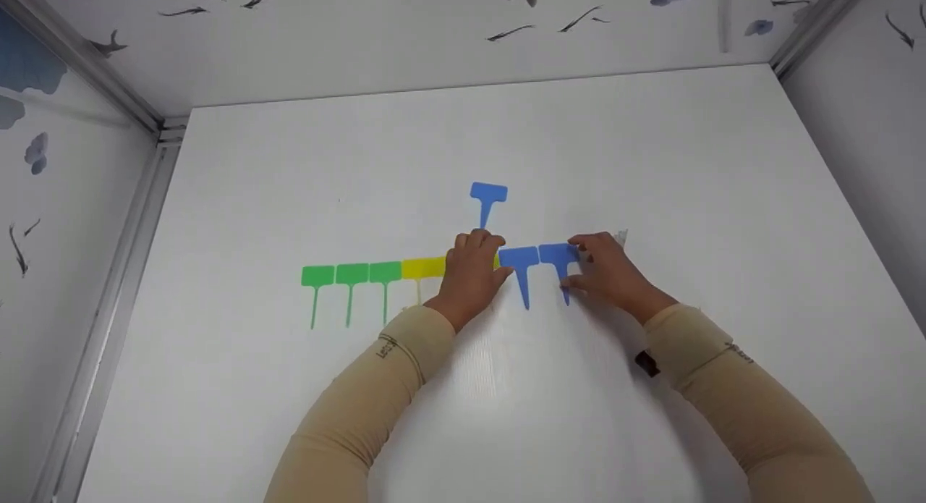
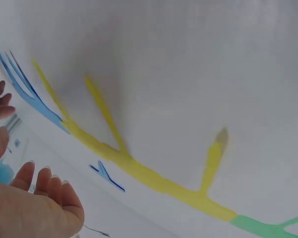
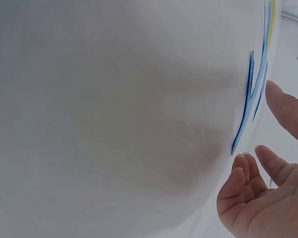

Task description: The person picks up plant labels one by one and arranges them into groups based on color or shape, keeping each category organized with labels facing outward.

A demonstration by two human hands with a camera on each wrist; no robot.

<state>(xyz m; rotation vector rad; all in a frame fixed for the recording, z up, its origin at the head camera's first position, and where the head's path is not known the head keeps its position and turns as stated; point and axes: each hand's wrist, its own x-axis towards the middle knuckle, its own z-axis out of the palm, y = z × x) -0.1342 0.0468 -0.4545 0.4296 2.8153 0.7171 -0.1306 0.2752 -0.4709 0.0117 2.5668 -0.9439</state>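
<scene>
T-shaped plastic plant labels form a row on the white table: green labels (image 1: 352,273) at the left, yellow labels (image 1: 423,268) in the middle, blue labels (image 1: 519,258) at the right. My left hand (image 1: 474,280) lies over the yellow stretch and hides part of it, its thumb tip by the first blue label. At the row's right end, my right hand (image 1: 611,271) touches the last blue label (image 1: 555,254), fingers at its top corner and thumb by its stem. Thumb and fingers stand apart in the right wrist view. A separate blue label (image 1: 489,192) lies beyond the left hand.
A bit of clear plastic (image 1: 622,237) shows just behind the right hand. White panels with painted fish and leaves (image 1: 528,32) wall the table (image 1: 289,170) at the back and sides. A small dark object (image 1: 647,363) sits under the right wrist.
</scene>
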